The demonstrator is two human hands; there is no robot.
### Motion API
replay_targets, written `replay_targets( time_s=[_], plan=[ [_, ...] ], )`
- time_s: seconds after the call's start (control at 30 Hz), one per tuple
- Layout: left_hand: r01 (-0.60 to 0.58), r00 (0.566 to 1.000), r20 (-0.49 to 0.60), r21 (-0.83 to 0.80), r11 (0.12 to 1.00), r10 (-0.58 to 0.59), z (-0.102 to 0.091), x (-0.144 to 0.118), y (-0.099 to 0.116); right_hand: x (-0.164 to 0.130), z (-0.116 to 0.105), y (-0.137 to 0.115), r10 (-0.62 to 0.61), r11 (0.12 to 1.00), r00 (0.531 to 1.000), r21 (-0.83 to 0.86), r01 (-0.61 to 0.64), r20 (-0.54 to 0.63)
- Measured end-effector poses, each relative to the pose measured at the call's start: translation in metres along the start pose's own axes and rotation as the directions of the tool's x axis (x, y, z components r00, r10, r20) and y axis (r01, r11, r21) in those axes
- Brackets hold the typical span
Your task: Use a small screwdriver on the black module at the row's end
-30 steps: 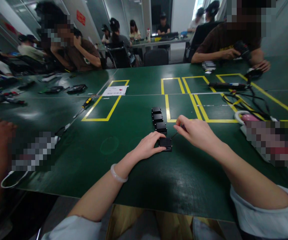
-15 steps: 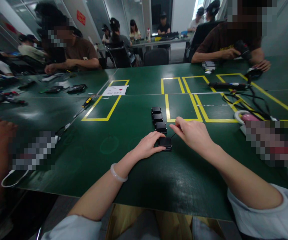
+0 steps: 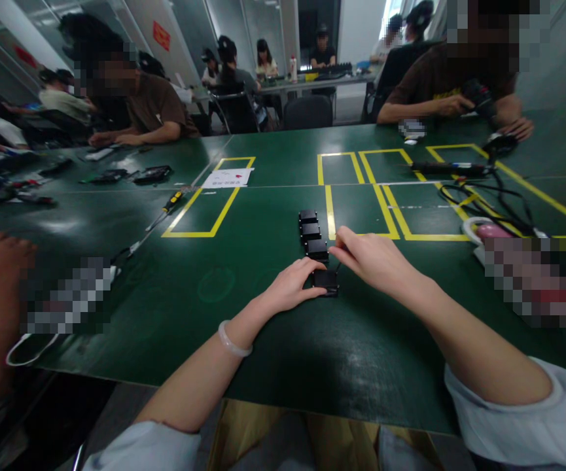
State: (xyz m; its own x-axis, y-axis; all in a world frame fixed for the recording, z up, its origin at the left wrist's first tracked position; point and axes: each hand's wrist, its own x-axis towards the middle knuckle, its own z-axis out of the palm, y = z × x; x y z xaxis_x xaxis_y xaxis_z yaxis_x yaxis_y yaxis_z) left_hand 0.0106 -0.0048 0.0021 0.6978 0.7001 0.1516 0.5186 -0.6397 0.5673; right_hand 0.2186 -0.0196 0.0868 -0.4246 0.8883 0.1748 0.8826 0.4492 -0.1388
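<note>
Thumb and fingers of my left hand [image 3: 292, 284] are closed around the left side of a small black rectangular block [image 3: 325, 280], which lies on the green table. My right hand [image 3: 368, 258] is pinched shut just above and right of that block. From its fingertips a thin dark rod-like tool [image 3: 338, 267] points down to the block's upper right corner; most of the tool is hidden in the hand. Beyond my left fingers, three similar black blocks [image 3: 311, 230] stand in a row leading away, with small light pins or screw heads at their sides.
Yellow tape rectangles [image 3: 330, 212] mark the green table [image 3: 263, 353]. A yellow-and-black screwdriver [image 3: 172, 201] lies to the left, near a white paper sheet [image 3: 226, 178]. Black cables [image 3: 503, 196] are at right. Another person's hand [image 3: 0, 268] is at far left; co-workers sit across.
My right hand has shifted slightly left, and the tool in it stands more upright at the block's corner. My left hand keeps its hold on the block.
</note>
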Motion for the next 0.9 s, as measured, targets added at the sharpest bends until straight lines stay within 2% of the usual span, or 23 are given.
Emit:
replay_targets(
  time_s=[0.1,0.23,0.37,0.47,0.67,0.9],
  plan=[
    [0.004,1.0,0.006,0.002,1.0,-0.004,0.0,0.0,0.0,0.001,-0.001,-0.002,0.035,0.998,0.999,-0.046,-0.035,0.001],
    [0.002,1.0,0.001,0.009,1.0,-0.002,0.0,0.0,0.0,-0.001,0.001,0.0,-0.08,0.995,0.997,0.056,0.079,0.022],
    [0.001,1.0,-0.008,0.009,1.0,-0.001,0.001,0.0,0.0,-0.003,0.001,0.007,-0.126,0.985,0.992,0.122,0.124,0.015],
    [-0.001,1.0,-0.006,0.005,1.0,0.001,0.0,0.0,-0.001,-0.006,-0.002,0.011,-0.115,0.985,0.993,0.131,0.113,0.008],
    [0.006,1.0,0.0,0.0,1.0,-0.006,0.0,0.0,-0.001,-0.006,-0.004,0.01,-0.01,1.0,1.0,0.027,0.01,-0.003],
    [0.006,1.0,0.0,-0.003,1.0,-0.006,-0.001,0.0,0.001,-0.009,-0.006,0.013,-0.07,0.995,0.997,0.067,0.071,-0.008]
  ],
)
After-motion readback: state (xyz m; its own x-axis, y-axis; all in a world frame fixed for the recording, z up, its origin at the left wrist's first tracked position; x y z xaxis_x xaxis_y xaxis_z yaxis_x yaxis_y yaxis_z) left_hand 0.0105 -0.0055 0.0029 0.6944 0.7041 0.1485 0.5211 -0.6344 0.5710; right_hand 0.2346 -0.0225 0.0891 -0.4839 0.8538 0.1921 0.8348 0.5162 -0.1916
